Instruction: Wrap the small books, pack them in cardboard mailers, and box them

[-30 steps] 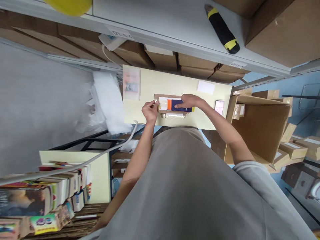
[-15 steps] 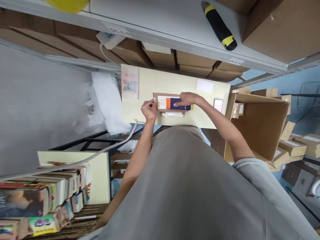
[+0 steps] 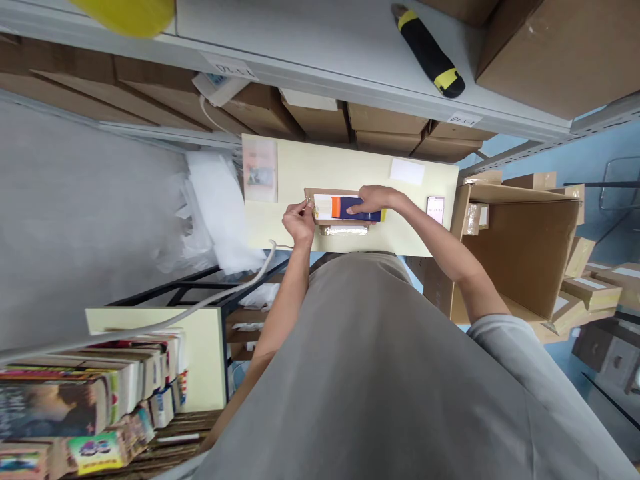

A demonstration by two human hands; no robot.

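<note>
A flat brown cardboard box (image 3: 327, 193) with a white label (image 3: 323, 208) lies on the pale yellow tabletop. My right hand (image 3: 375, 200) wraps around a dark blue and orange tape dispenser (image 3: 345, 208), held flat over the box's label. At the box's left end, my left hand (image 3: 300, 221) has thumb and fingers pinched on a shiny bit of clear tape (image 3: 310, 202). Just in front of the box lies a smaller tape-wrapped package (image 3: 344, 230). The dispenser's right part is partly covered by my fingers.
A phone (image 3: 435, 209) and white paper (image 3: 407, 171) lie right on the table (image 3: 285, 160); a plastic-covered sheet (image 3: 261, 170) lies left. A large open carton (image 3: 520, 260) stands at right. Above is a shelf with a black-and-yellow utility knife (image 3: 429, 52). Books (image 3: 50, 407) fill the lower left.
The view has shifted slightly. Both hands, the tape dispenser and the box keep nearly the same places relative to each other.
</note>
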